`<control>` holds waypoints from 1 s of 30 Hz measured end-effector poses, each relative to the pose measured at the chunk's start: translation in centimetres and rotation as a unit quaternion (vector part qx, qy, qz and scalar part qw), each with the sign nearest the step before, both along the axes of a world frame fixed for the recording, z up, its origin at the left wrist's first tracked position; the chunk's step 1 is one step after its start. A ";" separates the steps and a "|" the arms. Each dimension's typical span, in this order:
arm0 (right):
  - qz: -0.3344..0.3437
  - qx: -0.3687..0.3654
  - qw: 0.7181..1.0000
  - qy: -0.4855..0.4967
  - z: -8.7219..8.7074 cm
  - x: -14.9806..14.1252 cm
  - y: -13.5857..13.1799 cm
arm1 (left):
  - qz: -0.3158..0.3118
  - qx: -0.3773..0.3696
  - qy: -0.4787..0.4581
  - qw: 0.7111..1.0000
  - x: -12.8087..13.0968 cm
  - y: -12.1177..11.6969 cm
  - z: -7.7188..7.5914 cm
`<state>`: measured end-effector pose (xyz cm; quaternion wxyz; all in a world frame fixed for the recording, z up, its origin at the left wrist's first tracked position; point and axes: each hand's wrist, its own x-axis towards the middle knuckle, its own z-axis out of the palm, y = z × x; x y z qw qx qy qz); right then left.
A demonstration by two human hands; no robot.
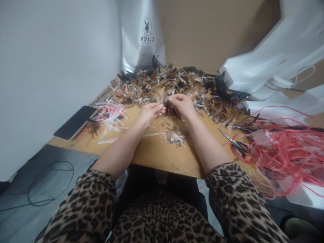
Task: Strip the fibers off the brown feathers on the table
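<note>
My left hand pinches a small bunch of tan feathers between thumb and fingers, tips pointing up. Just to its right, my right hand has thumb and forefinger closed together at the near edge of a big feather pile; what lies in that pinch is too small to make out. The pile is brown, tan and black, with white fluffy bases. Below the hands, a small clump of feather scraps lies on the brown tabletop.
A phone lies at the left edge beside pink and white strips. On the right are scissors and a tangle of red plastic strings. A silver bag stands behind the pile. A cable lies on the floor.
</note>
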<state>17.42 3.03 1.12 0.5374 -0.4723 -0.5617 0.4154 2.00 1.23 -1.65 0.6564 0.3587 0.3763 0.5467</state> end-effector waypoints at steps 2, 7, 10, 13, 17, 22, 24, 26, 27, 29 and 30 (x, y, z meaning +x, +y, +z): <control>-0.060 0.074 0.994 -0.062 -0.1 1.6 0.9 | 0.020 -0.007 -0.012 1.000 -0.1 0.1 0.2; -0.099 0.181 0.931 -0.301 -0.9 4.5 2.5 | 0.036 -0.008 -0.024 0.999 -0.3 0.2 0.2; -0.067 0.221 0.879 -0.416 -1.0 4.3 2.1 | 0.042 -0.001 -0.023 0.999 -0.4 0.4 -0.1; -0.027 0.249 0.831 -0.496 -1.2 3.0 1.0 | 0.043 0.001 -0.020 0.999 -0.4 0.4 -0.2; -0.037 0.266 0.812 -0.519 -2.1 1.5 0.5 | 0.033 0.002 -0.016 0.999 -0.3 0.3 -0.1; -0.058 0.218 0.914 -0.338 -1.6 1.3 1.4 | 0.025 0.007 -0.018 1.000 -0.4 0.3 -0.1; -0.059 0.160 0.964 -0.203 -0.4 1.7 1.4 | 0.023 0.009 -0.021 0.999 -0.4 0.3 -0.2; -0.034 0.094 0.991 -0.084 1.0 2.1 1.1 | 0.021 0.012 -0.030 0.999 -0.4 0.3 -0.1; -0.009 0.067 0.997 -0.035 1.6 2.3 0.8 | 0.018 0.013 -0.037 0.999 -0.4 0.3 -0.1; 0.036 0.017 0.999 0.029 2.4 2.6 0.4 | 0.006 0.014 -0.054 0.998 -0.4 0.3 0.0; 0.050 -0.001 0.998 0.049 2.7 2.7 0.2 | -0.004 0.013 -0.062 0.998 -0.4 0.3 0.1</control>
